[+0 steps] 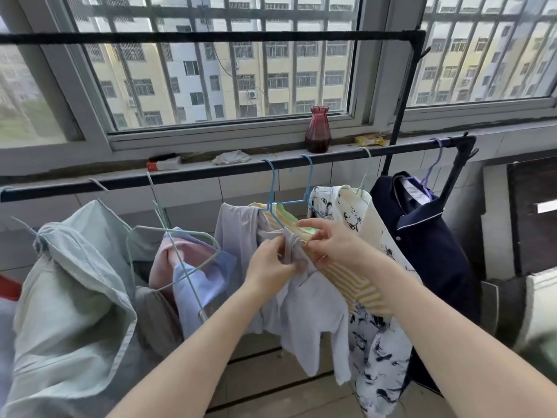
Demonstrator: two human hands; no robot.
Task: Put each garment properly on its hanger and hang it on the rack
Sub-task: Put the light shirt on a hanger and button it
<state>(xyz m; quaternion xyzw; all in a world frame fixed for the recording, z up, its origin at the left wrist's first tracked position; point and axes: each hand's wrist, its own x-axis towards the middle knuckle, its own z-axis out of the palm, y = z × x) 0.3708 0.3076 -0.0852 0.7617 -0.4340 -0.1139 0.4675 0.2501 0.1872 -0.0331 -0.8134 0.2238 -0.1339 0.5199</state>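
A black rack bar [211, 173] runs across the view under the window. A pale lilac garment [304, 312] hangs from a blue hanger [272, 188] hooked on the bar. My left hand [271, 262] pinches a fold of this lilac cloth near its top. My right hand [331, 239] pinches the edge of a yellow-and-white striped garment [358, 285] right beside it, where the two cloths meet. To the right hang a white floral garment [370, 351] and a navy shirt [428, 245]. To the left hang a pink-and-lavender garment [196, 273] and a pale green shirt [75, 297].
A dark red glass vase [318, 129] stands on the windowsill, with a red-and-white box [162, 164] and a crumpled cloth [232, 156] further left. A higher black bar [211, 36] crosses the window. Dark boards [530, 218] lean against the wall at right.
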